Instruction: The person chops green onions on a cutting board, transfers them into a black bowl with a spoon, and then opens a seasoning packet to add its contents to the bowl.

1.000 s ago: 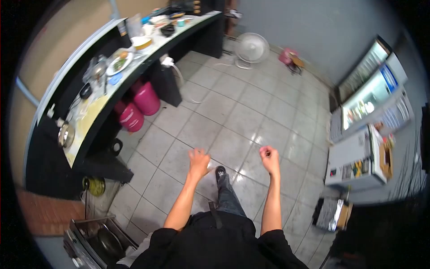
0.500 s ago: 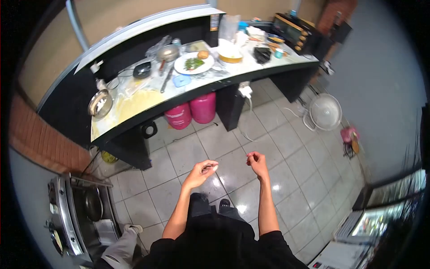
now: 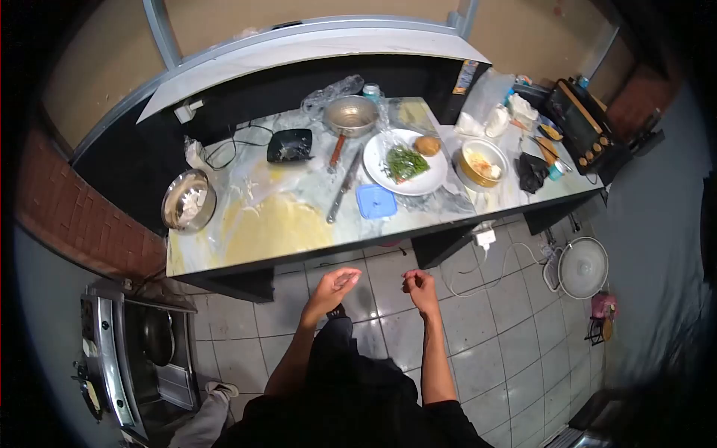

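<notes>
My left hand (image 3: 334, 290) hangs over the floor in front of the counter (image 3: 299, 254), fingers loosely curled and apart, with nothing in it. To its right, my right hand (image 3: 420, 290) has its fingers bent in against the thumb; whatever it may hold is too small to make out. Nearest to both on the counter are a blue square lid (image 3: 376, 201), a long knife (image 3: 343, 188) and a white plate (image 3: 376, 170) bearing chopped greens (image 3: 405, 164) and a round brown item (image 3: 427, 145). Neither hand touches the counter.
On the counter are a metal bowl (image 3: 188, 200), a black dish (image 3: 290, 145), a metal pan (image 3: 352, 116), a yellow bowl (image 3: 482, 163), a black bag (image 3: 532, 172) and an oven (image 3: 579, 127). A fan (image 3: 583, 267) stands right. Another person's leg (image 3: 203, 418) shows lower left.
The counter and its items appear closer and larger, and the view has shifted. Both hands keep nearly the same place in view. The pink cylinders beneath the counter are now mostly hidden.
</notes>
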`<state>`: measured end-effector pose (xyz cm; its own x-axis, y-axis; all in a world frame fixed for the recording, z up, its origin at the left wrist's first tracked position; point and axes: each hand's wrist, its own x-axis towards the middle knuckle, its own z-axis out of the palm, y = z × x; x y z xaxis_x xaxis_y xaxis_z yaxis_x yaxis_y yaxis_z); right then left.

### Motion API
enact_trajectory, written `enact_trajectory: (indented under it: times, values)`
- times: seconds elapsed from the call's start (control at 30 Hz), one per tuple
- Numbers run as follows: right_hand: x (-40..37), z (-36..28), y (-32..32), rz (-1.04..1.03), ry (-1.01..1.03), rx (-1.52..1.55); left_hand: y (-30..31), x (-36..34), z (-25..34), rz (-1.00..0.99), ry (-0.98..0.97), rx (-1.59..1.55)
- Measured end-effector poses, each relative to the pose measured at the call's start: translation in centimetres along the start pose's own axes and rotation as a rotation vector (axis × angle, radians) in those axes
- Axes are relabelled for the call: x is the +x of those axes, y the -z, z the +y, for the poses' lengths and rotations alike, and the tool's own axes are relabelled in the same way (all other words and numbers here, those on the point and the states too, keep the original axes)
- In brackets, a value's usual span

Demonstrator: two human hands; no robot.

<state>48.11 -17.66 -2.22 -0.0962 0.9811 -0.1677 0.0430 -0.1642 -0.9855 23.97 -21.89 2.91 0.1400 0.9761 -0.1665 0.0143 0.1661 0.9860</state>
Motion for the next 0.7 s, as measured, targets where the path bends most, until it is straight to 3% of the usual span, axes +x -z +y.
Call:
enact_trajectory:
  times: [0.23,0.33,0.5,0.6,0.7]
  values:
    - [10.6,-6.3,-9.7,-0.118,0.102,-0.008,8.8,9.2,1.6,0.154,-0.106,-0.055]
    - [14.9,-7.8,-13.3,-0.159,0.305,-0.174,11.4,10.9,2.9,0.354,-0.183,0.03]
    - [21.1,-11.4,-18.2,-0.25,0.306,-0.257,16.2,13.8,3.7,0.699,-0.107,-0.044]
    - [23.1,-13.4,-20.3,-0.075,0.595,-0.564,19.3,15.3,3.7,0.785,-0.019,-0.082]
    - [24.6,-15.0,-22.4,-0.16,0.494,-0.697,20.9,16.8,4.0,0.854,0.052,-0.09]
